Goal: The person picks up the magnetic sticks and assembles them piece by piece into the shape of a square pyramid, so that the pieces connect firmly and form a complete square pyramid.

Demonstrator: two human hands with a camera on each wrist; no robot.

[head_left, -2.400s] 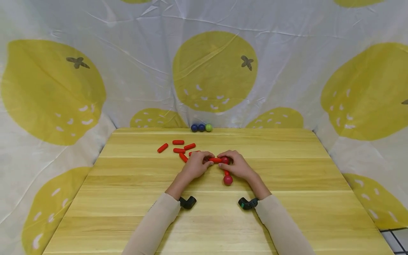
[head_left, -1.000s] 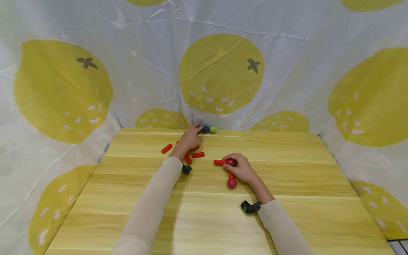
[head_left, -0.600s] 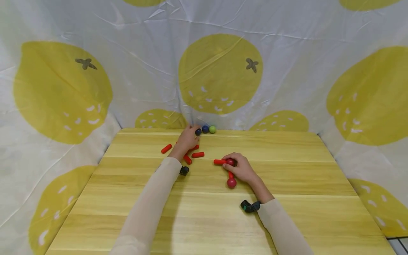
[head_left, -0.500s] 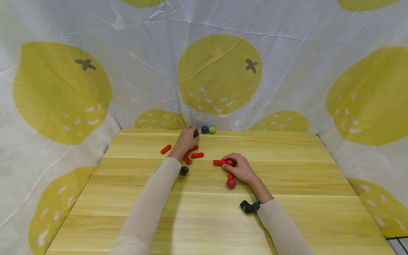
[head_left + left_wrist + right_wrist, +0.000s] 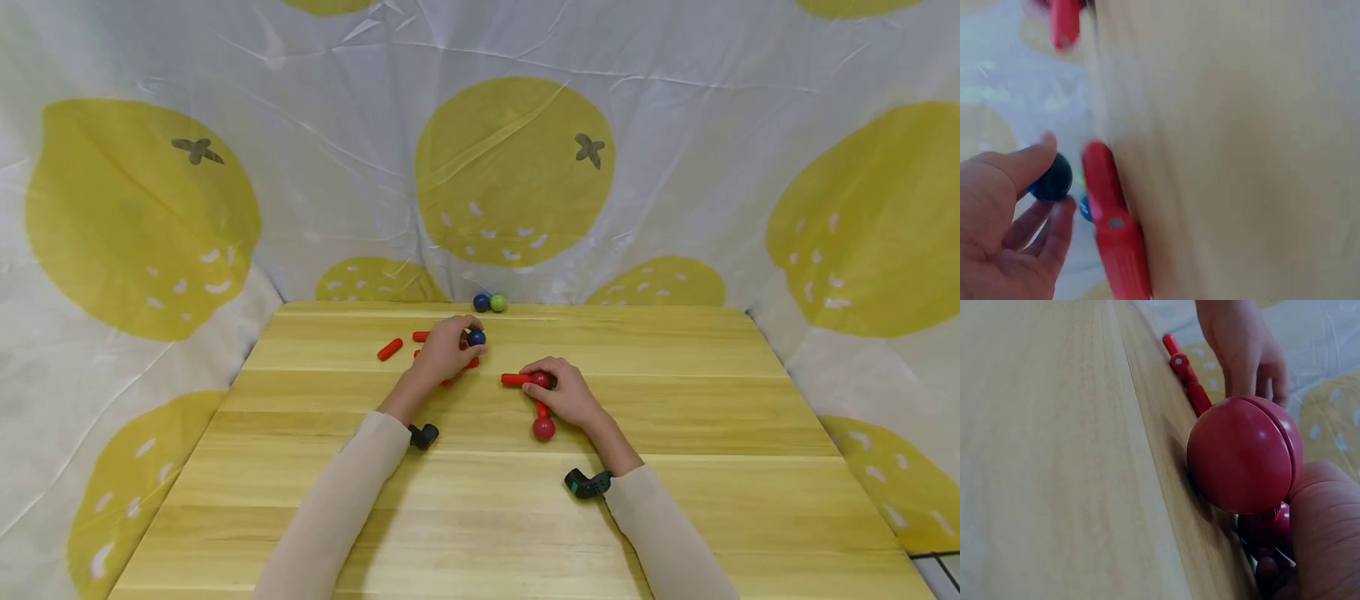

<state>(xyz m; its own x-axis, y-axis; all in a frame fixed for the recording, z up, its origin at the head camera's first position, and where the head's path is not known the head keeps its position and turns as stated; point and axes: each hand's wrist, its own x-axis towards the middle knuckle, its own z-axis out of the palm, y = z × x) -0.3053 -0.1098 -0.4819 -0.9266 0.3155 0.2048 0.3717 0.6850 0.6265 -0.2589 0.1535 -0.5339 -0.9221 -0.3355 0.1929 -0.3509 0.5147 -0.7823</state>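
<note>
My left hand [image 5: 441,352] pinches a dark blue ball [image 5: 477,337] between thumb and fingers, above several red rods. In the left wrist view the same blue ball [image 5: 1054,178] sits at the fingertips. My right hand [image 5: 568,393] holds a red ball [image 5: 541,380] of a joined piece. From that ball one red rod [image 5: 515,379] points left, its far end free. A second rod [image 5: 542,409] runs toward me to another red ball [image 5: 543,428], large and grooved in the right wrist view. My right fingers partly cover the held ball.
Loose red rods lie about my left hand, one [image 5: 390,349] farther left; the hand partly hides several. A second blue ball [image 5: 482,303] and a green ball [image 5: 498,303] stand at the back edge of the wooden table [image 5: 480,517], against a lemon-print cloth [image 5: 345,183].
My left hand left the joined piece, reached the back edge and took one blue ball from the row. It has since come nearer and right with it. The right hand keeps its hold.
</note>
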